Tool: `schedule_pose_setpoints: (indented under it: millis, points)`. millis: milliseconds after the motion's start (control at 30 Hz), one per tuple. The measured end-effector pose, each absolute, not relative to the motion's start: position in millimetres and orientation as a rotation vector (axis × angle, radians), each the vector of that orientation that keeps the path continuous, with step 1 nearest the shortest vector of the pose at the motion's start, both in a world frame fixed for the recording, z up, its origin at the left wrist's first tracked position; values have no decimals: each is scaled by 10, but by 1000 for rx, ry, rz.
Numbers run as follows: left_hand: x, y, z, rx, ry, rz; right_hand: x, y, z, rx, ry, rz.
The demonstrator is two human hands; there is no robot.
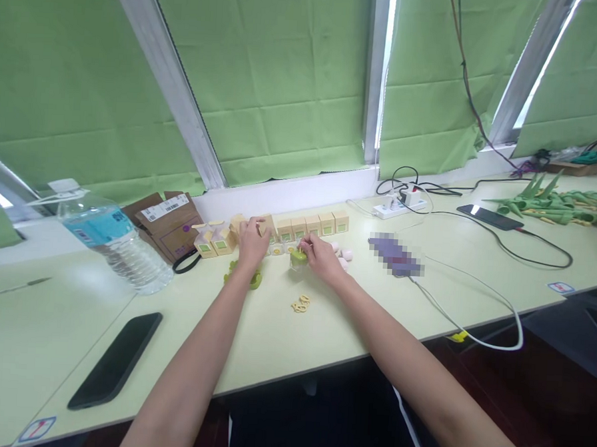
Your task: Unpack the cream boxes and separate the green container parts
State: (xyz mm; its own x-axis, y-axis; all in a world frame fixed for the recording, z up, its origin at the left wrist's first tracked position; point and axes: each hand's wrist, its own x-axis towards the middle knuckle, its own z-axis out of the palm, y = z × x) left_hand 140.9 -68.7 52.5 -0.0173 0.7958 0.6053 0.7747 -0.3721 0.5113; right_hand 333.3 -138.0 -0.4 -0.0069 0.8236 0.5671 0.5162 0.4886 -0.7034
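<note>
My right hand (315, 252) pinches a small green item (298, 255) by its top, over a small clear container that is partly hidden. My left hand (253, 242) is at the row of boxes, its fingers curled round a small beige box (268, 226); the far side of that grip is hidden. Several small beige boxes (312, 226) with green labels stand in line behind my hands. Small clear pots (277, 248) sit in front of them. Green pieces (255, 278) lie beneath my left forearm. Pinkish-white round pieces (345, 255) lie beside my right hand.
Yellow loops (301, 304) lie nearer me. Boxes with raised flaps (213, 240), a brown carton (165, 226) and a large water bottle (112, 237) stand left. A black phone (116, 361) lies front left. A power strip (399, 207), cables and green leaf-like pieces (550, 204) are right.
</note>
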Motion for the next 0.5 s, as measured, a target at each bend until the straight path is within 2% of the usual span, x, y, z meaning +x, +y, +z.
schedule_pose_setpoints:
  millis: [167,267,500]
  points:
    - [1637,-1132,331,2198,1339,1405,3331,-1381,-28,-1157,-1671,374]
    - [1690,-1379,205,2254,1193,1297,3342,-1382,-37,-1146,-1676,377]
    - [1626,-1536,96,2228,1194,1176,3380,-1375,-53,-1203,-1604,386]
